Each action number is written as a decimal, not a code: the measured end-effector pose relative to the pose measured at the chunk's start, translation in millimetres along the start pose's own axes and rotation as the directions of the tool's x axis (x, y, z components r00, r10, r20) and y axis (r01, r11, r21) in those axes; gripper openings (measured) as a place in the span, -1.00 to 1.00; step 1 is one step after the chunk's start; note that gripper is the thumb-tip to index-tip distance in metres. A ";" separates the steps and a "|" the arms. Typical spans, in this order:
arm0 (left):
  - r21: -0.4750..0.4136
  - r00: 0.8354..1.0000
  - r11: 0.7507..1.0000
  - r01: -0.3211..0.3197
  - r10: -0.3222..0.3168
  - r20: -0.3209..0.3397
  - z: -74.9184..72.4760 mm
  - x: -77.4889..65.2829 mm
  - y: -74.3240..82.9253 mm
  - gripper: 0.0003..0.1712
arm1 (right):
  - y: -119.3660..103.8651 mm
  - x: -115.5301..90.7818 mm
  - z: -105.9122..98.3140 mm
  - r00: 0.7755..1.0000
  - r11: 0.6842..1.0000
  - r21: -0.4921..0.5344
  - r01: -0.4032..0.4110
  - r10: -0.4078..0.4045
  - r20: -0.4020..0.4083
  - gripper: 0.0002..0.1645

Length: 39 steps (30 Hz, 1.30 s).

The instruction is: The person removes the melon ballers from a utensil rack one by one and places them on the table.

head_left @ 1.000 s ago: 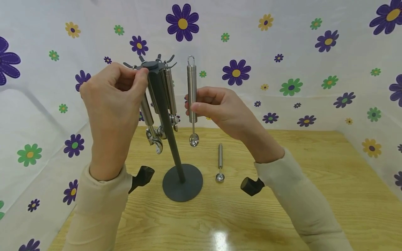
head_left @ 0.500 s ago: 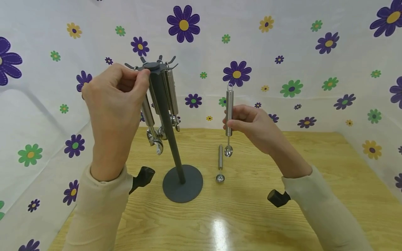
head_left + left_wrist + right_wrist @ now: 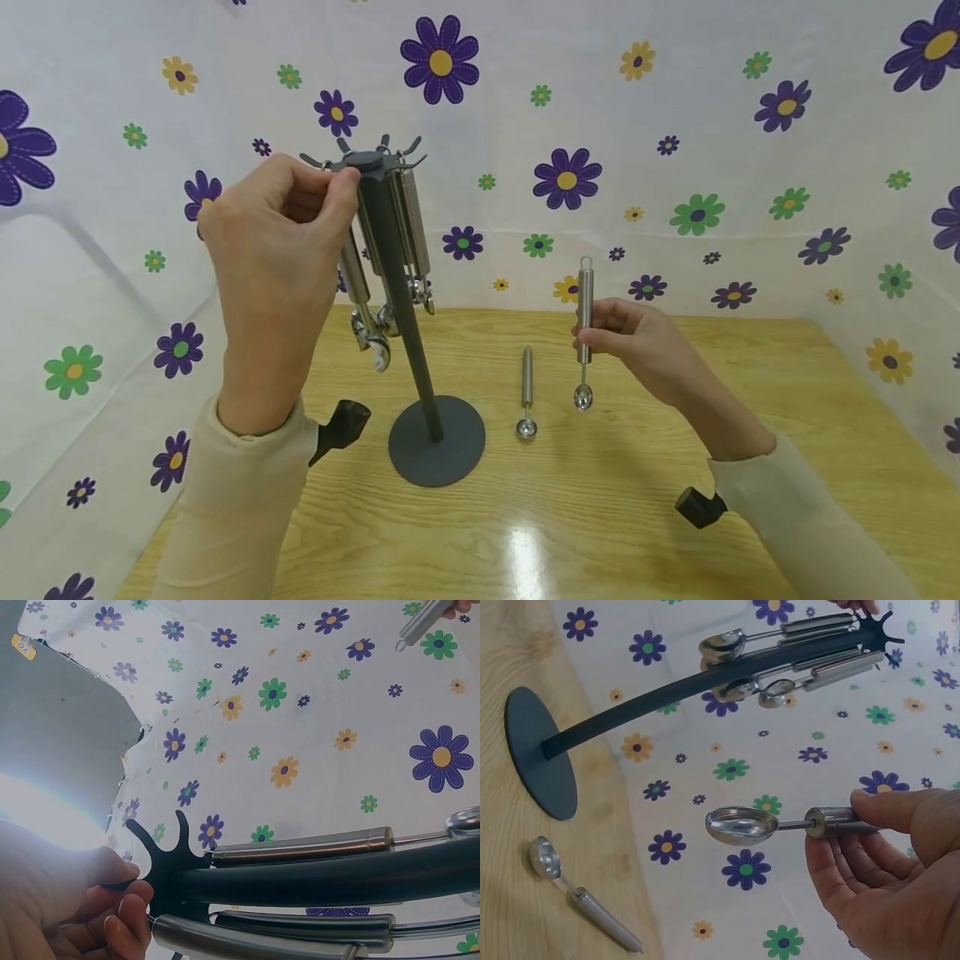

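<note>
In the head view my left hand (image 3: pixel 281 217) pinches a hook at the top of a dark grey utensil rack (image 3: pixel 408 333) between thumb and fingers. Several steel utensils (image 3: pixel 300 847) with thick cylindrical handles hang around its post. My right hand (image 3: pixel 637 342) holds a small steel spoon (image 3: pixel 585 312) upright by its handle, hanging loop at the top, bowl down. The right wrist view shows its deep oval bowl (image 3: pixel 741 825), with nothing in it. A second small steel spoon (image 3: pixel 527 387) lies on the table between the rack and the held spoon, its round bowl toward me.
The rack's round base (image 3: pixel 437 442) stands on a wood-grain table (image 3: pixel 570 533). A white flower-patterned sheet (image 3: pixel 495 67) hangs behind and at both sides. Dark camera mounts (image 3: pixel 701 507) stick out from both sleeves.
My right hand has carried the spoon away from the rack, to the right and down toward the table. The left hand keeps its pinch on the rack, which stays in place.
</note>
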<state>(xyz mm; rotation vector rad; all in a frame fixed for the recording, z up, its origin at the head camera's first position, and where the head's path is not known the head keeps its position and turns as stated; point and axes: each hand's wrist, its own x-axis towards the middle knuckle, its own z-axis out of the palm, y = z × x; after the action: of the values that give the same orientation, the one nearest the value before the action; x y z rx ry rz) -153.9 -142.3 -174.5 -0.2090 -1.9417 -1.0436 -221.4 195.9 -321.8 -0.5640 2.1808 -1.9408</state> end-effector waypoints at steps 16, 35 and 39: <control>0.009 1.000 1.000 -0.001 0.001 0.001 -0.9 -0.3 0.2 -0.71 | 39.1 -5.4 19.8 0.994 0.995 -0.025 -0.098 0.099 0.039 -0.66; 0.002 1.000 1.000 -0.007 0.007 0.015 -0.7 -1.1 2.7 -0.72 | 73.5 4.3 22.9 0.978 0.978 -0.022 -0.209 0.209 -0.003 -0.67; 0.004 1.000 1.000 -0.008 0.008 0.015 -0.9 -1.0 3.4 -0.72 | 80.9 8.3 19.2 0.976 0.976 0.012 -0.216 0.216 -0.009 -0.70</control>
<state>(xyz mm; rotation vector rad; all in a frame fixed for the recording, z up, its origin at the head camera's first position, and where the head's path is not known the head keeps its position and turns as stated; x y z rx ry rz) -151.0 -140.6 -173.0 -0.2223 -1.9549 -1.0353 -235.5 181.6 -402.9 -0.3005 2.1355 -1.8434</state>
